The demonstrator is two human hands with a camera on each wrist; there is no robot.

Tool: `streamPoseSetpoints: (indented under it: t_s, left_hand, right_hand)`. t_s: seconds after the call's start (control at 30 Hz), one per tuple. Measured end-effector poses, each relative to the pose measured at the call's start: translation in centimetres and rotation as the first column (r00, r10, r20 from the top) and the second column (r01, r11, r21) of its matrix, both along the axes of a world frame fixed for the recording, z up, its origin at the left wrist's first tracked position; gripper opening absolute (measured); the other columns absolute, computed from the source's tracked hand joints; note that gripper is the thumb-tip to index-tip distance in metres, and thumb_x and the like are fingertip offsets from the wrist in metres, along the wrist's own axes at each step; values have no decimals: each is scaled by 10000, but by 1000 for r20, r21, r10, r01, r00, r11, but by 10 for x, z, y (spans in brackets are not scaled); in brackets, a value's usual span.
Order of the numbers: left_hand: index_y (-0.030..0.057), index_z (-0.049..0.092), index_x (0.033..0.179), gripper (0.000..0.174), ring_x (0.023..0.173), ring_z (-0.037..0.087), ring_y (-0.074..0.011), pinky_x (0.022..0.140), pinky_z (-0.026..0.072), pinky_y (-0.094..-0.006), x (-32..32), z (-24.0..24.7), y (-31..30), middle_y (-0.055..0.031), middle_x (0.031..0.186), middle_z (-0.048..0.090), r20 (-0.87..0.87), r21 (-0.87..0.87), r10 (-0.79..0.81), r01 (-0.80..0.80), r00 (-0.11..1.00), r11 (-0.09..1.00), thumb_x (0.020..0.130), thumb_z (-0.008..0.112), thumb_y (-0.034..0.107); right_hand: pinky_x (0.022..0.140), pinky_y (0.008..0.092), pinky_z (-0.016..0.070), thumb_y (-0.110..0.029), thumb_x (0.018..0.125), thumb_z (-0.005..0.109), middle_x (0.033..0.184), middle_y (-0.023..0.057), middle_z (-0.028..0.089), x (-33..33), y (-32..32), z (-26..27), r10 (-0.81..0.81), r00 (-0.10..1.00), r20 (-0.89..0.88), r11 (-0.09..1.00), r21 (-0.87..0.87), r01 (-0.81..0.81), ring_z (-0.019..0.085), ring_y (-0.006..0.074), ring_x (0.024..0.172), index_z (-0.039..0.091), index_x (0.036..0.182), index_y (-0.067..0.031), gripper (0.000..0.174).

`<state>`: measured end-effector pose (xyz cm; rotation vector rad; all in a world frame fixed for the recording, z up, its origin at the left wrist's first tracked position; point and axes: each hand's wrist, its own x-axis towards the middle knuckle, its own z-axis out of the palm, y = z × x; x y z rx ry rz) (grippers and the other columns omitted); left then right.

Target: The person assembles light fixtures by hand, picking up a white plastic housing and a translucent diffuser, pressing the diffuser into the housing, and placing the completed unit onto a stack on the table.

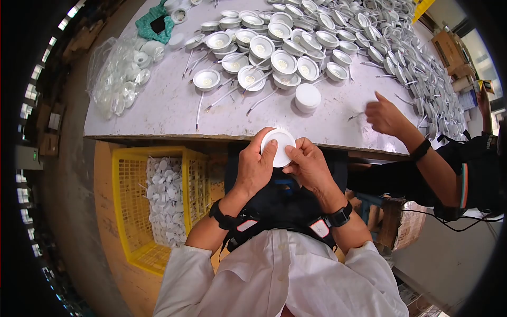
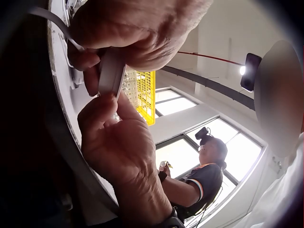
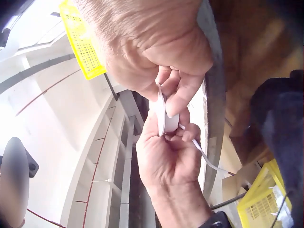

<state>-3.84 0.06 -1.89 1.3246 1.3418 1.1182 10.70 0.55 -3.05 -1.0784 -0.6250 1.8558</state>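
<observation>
Here the white downlight disc (image 1: 278, 147) is held at the near edge of the counter (image 1: 158, 113), its wire (image 3: 209, 161) trailing below. The left hand (image 1: 254, 168) and right hand (image 1: 311, 166) each have their grip clamped on its rim. This looks like a fitting step, and the next move calls for even thumb pressure.

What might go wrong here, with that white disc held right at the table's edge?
The left hand and right hand pinch the white disc by its rim, at the table edge; a slip may drop it. Its thin wire dangles and could snag. Another person's hand reaches close by and might jostle them.
</observation>
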Motion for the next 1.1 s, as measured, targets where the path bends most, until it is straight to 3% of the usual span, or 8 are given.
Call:
streamPoseSetpoints:
  t_s: [0.2, 0.5, 0.73, 0.87, 0.93, 0.97, 1.03, 1.1]
  left_hand:
    - [3, 505, 1144, 319, 858, 568, -149, 768, 451, -270, 0, 1, -4, -103, 948, 612, -50, 13, -23, 24, 998, 1000, 875, 534, 174]
    - [0, 489, 1158, 369, 926, 537, -133, 818, 435, -275, -5, -2, -6, -96, 1021, 580, 67, -17, -95, 97, 993, 995, 811, 586, 83]
    - [-27, 519, 1115, 380, 879, 549, -106, 783, 456, -251, -15, -19, -1, -65, 976, 595, 150, -36, 10, -5, 989, 999, 768, 646, 59]
    - [-13, 530, 1110, 345, 896, 560, -119, 774, 467, -265, -43, -33, -14, -66, 980, 609, 174, -70, 221, -212, 960, 975, 792, 619, 87]
    - [4, 496, 1163, 347, 928, 552, -133, 784, 461, -264, -84, -58, -23, -77, 1040, 581, 108, -69, 281, -275, 953, 959, 831, 559, 86]
    - [13, 473, 1188, 358, 934, 553, -143, 782, 461, -267, -104, -66, -31, -82, 1077, 561, 173, -165, 382, -356, 908, 920, 844, 533, 91]
    - [29, 430, 1230, 383, 938, 559, -161, 757, 468, -271, -150, -86, -50, -91, 1135, 529, 166, -303, 526, -464, 834, 832, 858, 489, 99]
    - [40, 404, 1254, 410, 924, 569, -175, 690, 477, -268, -216, -131, -75, -92, 1143, 522, 46, -316, 562, -522, 826, 792, 850, 455, 91]
  right_hand:
    - [501, 196, 524, -138, 848, 602, 742, 61, 571, 2, -1, -8, 15, 999, 46, 998, 62, -18, 566, 83, 567, 450, 806, -41, 186]
    - [494, 197, 513, -134, 849, 599, 741, 66, 569, -1, -2, -11, 8, 996, 87, 998, 58, -13, 561, 88, 543, 446, 785, -50, 185]
    - [469, 182, 484, -139, 860, 584, 761, 64, 589, -13, -3, -11, 26, 981, 191, 992, 117, -49, 579, 96, 553, 459, 808, -49, 163]
    - [601, 227, 500, -147, 879, 535, 800, 48, 572, -9, -5, -6, 213, 949, 234, 965, 104, -242, 603, 115, 715, 506, 917, -28, 128]
    - [588, 222, 497, -130, 872, 540, 783, 28, 550, 10, 3, 5, 32, 935, 353, 977, 186, -103, 579, 93, 703, 522, 905, -39, 99]
    - [580, 215, 470, -111, 856, 557, 759, 12, 521, 24, 9, 8, -195, 886, 422, 945, 322, 55, 530, 73, 681, 534, 904, -35, 93]
    - [590, 228, 421, -90, 818, 602, 795, 33, 505, 71, 29, 3, -599, 432, 675, 785, 601, 150, 478, 103, 670, 538, 945, -13, 162]
    - [697, 283, 429, -90, 758, 657, 973, 95, 486, 128, 49, -2, -747, 2, 664, 662, 744, 94, 466, 172, 845, 521, 1048, -2, 333]
